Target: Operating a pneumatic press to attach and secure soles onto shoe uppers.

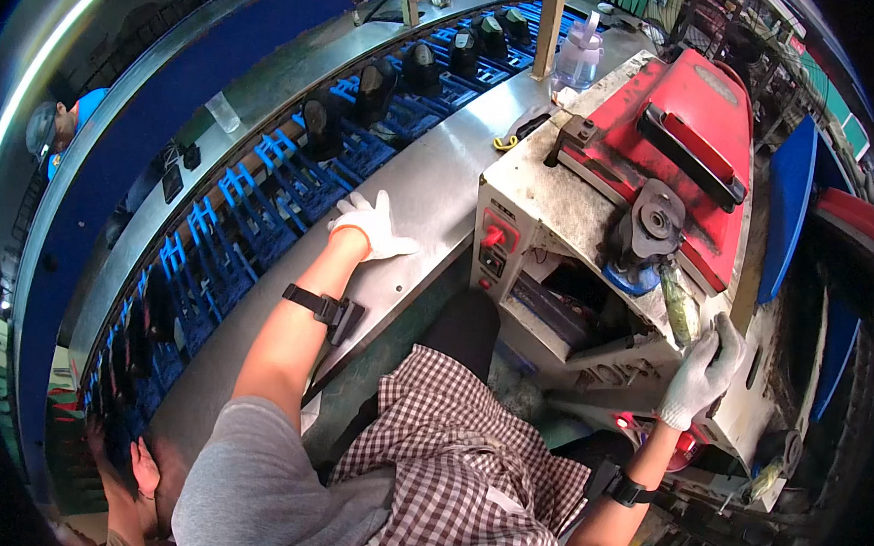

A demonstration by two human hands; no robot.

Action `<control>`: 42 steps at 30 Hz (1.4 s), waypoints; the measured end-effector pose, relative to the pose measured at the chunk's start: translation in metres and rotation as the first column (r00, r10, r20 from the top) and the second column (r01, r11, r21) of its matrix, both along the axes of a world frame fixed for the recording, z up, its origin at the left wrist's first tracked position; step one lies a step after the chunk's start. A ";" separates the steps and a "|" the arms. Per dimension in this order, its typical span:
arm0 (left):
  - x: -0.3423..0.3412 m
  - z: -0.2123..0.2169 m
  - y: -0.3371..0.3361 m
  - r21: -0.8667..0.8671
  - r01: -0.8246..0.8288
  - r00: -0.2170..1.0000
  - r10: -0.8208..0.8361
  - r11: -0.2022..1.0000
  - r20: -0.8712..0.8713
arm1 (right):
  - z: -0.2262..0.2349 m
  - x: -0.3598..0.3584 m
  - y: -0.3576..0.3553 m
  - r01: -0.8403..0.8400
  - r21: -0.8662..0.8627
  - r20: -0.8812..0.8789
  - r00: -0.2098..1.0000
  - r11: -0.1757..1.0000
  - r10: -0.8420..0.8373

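Note:
My left hand [372,228], in a white glove with an orange cuff, lies with fingers spread on the steel ledge [421,193] beside the conveyor, holding nothing. On the right, my right hand [706,371], also gloved, has its fingers loosely bent and thumb apart. It is at the lower end of a greenish, shiny, wrapped-looking handle [680,306], whose kind I cannot make out; whether they touch is unclear. That handle leans below a dark round rubbery part [652,225] at the front of a red-lidded machine [681,138].
A conveyor with blue slats [248,204] carries several dark moulded pieces [375,90]. A clear plastic jug [579,55] stands at the ledge's far end. Blue panels [791,208] rise right of the machine. Another person's hands [146,467] are at lower left; another person [64,125] is beyond the conveyor.

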State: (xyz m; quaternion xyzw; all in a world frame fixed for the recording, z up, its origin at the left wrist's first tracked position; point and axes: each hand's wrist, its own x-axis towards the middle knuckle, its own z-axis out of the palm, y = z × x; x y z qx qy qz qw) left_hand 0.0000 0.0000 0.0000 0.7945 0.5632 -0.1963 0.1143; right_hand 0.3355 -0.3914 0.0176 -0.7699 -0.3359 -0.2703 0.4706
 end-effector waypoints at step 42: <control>0.001 -0.008 0.000 0.032 -0.037 0.999 0.037 0.999 0.010 | -0.004 0.004 0.000 0.010 0.072 0.004 1.000 0.997 -0.010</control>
